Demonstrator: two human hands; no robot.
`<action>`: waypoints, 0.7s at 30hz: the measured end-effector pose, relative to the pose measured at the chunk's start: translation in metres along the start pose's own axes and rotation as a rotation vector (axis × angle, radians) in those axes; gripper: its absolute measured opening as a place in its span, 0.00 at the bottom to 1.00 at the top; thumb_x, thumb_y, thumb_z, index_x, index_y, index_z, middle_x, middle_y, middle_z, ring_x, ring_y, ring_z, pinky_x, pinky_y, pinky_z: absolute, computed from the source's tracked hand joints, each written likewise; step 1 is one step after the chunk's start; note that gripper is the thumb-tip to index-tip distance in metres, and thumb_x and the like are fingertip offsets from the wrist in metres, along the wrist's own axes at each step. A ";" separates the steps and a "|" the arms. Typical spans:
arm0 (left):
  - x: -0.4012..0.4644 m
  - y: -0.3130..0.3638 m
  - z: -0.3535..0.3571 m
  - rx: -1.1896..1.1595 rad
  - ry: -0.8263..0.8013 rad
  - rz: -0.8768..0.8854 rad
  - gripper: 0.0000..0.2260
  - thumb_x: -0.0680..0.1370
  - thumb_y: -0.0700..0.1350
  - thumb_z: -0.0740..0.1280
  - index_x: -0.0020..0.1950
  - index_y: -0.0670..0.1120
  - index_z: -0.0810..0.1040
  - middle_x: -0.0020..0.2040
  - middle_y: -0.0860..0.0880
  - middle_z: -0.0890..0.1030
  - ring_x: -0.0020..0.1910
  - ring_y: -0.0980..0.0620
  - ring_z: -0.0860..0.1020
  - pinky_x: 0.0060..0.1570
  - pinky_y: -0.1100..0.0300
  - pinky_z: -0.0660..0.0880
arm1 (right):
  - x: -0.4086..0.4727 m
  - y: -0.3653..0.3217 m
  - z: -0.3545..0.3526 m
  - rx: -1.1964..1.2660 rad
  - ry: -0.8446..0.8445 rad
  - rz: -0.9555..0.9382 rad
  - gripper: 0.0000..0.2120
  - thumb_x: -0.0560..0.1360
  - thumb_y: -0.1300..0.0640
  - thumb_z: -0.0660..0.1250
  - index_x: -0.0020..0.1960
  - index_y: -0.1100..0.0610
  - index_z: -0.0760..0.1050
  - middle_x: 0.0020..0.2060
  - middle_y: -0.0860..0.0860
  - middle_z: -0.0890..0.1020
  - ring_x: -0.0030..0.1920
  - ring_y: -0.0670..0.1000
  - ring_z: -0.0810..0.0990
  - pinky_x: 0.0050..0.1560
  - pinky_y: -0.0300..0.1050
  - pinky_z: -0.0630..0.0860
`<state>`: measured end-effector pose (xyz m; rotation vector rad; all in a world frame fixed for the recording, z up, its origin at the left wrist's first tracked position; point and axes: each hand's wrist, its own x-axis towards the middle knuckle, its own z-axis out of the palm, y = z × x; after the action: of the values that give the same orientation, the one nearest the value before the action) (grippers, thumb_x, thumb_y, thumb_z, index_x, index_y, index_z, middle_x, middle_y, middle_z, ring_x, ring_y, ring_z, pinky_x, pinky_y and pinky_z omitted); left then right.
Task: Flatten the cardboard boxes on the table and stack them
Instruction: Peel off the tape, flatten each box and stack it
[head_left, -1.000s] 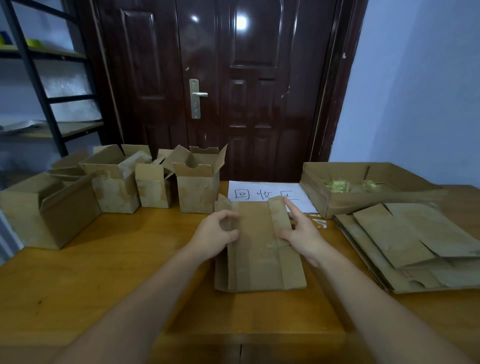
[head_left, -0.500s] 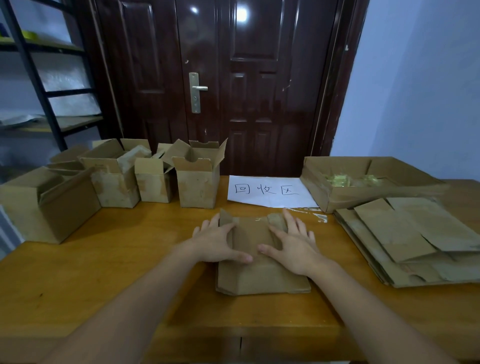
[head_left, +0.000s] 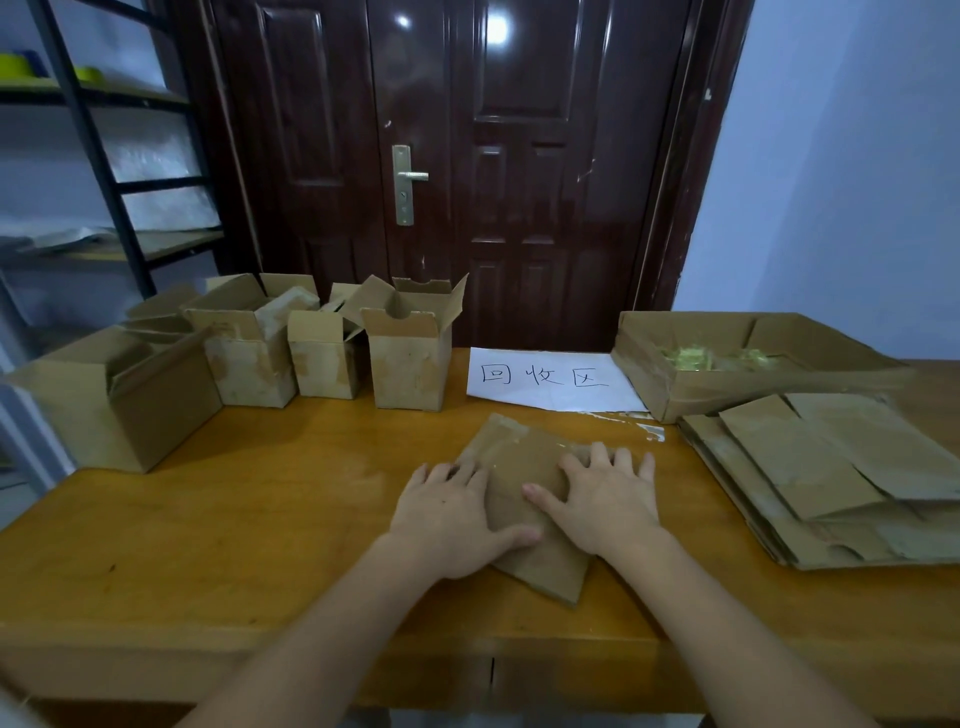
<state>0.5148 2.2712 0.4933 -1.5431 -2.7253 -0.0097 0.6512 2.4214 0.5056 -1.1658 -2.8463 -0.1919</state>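
Observation:
A flattened cardboard box (head_left: 519, 457) lies in the middle of the wooden table (head_left: 234, 519), turned at an angle. My left hand (head_left: 452, 514) presses flat on its left side, thumb across the cardboard. My right hand (head_left: 605, 499) presses flat on its right side with fingers spread. A stack of flattened boxes (head_left: 831, 478) lies at the right. Several upright open boxes (head_left: 410, 348) stand in a row at the back left, beside a bigger open box (head_left: 114, 395).
A white paper sheet (head_left: 550, 379) with handwritten characters lies behind the flattened box. An open carton (head_left: 727, 389) holding yellowish scraps sits at the back right. A dark door stands behind the table and a metal shelf (head_left: 104, 171) at the left.
Both hands went from handling the box's flaps to pressing flat on it. The flattened box has rotated to lie at an angle on the table.

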 end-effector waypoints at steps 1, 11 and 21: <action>-0.001 -0.002 0.001 -0.033 -0.045 -0.012 0.59 0.61 0.88 0.37 0.84 0.56 0.53 0.84 0.51 0.56 0.82 0.44 0.53 0.78 0.41 0.43 | -0.002 0.000 -0.002 -0.035 0.020 -0.003 0.43 0.70 0.20 0.36 0.68 0.42 0.71 0.65 0.53 0.72 0.67 0.60 0.66 0.71 0.71 0.50; 0.017 -0.040 0.010 -0.070 0.067 -0.187 0.34 0.78 0.75 0.46 0.80 0.63 0.61 0.81 0.50 0.65 0.79 0.44 0.61 0.77 0.41 0.55 | -0.019 0.021 -0.004 0.277 -0.093 0.030 0.45 0.65 0.19 0.58 0.74 0.44 0.64 0.71 0.51 0.68 0.73 0.56 0.64 0.76 0.59 0.57; 0.011 -0.027 -0.004 -0.409 0.066 -0.186 0.53 0.60 0.83 0.65 0.81 0.62 0.60 0.76 0.52 0.56 0.75 0.45 0.62 0.72 0.46 0.66 | -0.023 0.027 -0.006 0.518 -0.079 0.029 0.52 0.65 0.24 0.68 0.81 0.45 0.55 0.81 0.52 0.53 0.79 0.57 0.56 0.76 0.58 0.58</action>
<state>0.4858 2.2670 0.4974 -1.3160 -2.9296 -0.6437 0.6868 2.4237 0.5116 -1.1094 -2.6847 0.5693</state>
